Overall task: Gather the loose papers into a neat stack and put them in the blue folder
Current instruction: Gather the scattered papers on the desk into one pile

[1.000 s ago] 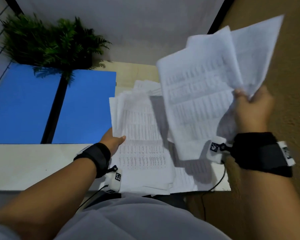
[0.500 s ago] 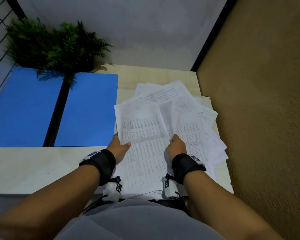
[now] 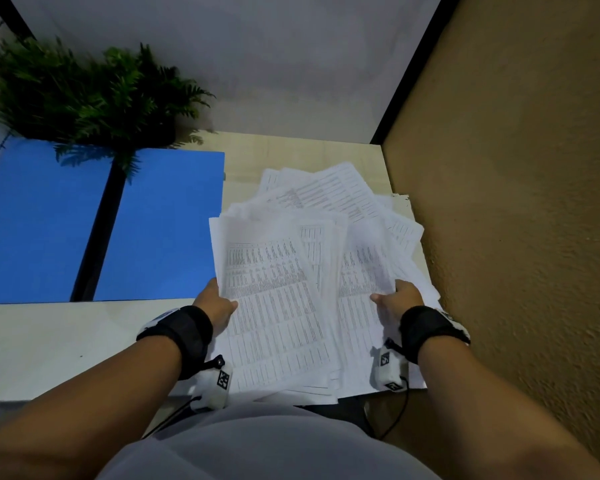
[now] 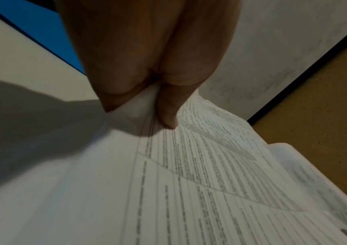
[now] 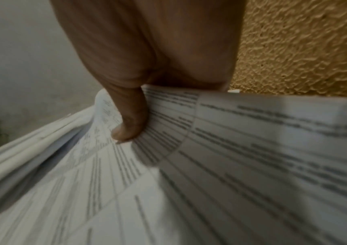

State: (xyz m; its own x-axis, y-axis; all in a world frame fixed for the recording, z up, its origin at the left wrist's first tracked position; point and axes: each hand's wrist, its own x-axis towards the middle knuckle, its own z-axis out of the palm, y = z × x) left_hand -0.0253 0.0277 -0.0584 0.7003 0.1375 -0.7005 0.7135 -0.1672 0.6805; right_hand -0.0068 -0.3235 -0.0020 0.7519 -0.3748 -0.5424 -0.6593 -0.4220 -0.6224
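My left hand and right hand gripping opposite edges of thin, fanned printed papers, thumbs on top, fingers hidden beneath, flat open blue folder left of my left hand, print blurred, pale tabletop

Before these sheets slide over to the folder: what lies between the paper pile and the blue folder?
Only a narrow strip of bare light wood table, seen in the head view. The papers nearly touch the blue folder nearer the left hand.
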